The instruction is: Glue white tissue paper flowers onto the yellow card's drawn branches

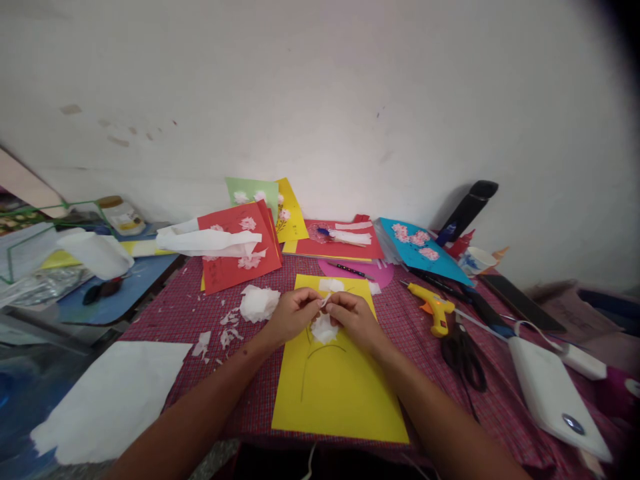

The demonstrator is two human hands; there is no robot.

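My left hand point(296, 313) and my right hand point(353, 318) meet over the upper part of a yellow sheet of paper point(340, 393). Between their pinched fingertips is a small twisted bit of white tissue paper point(324, 302). Just beneath the fingers, a crumpled white tissue piece point(325, 329) shows against the yellow sheet; I cannot tell whether it is attached. Dark curved lines are drawn on the sheet. To the left of my left hand lies a pile of white tissue pieces point(259, 303), with torn scraps point(230, 328) scattered beside it.
Right of the sheet lie a yellow glue gun point(433, 307), black scissors point(463, 357) and a white power bank point(555, 393). Behind stand red cards point(240, 247) and a blue card point(425, 250) with tissue flowers. A white sheet point(115, 393) hangs at the table's left edge.
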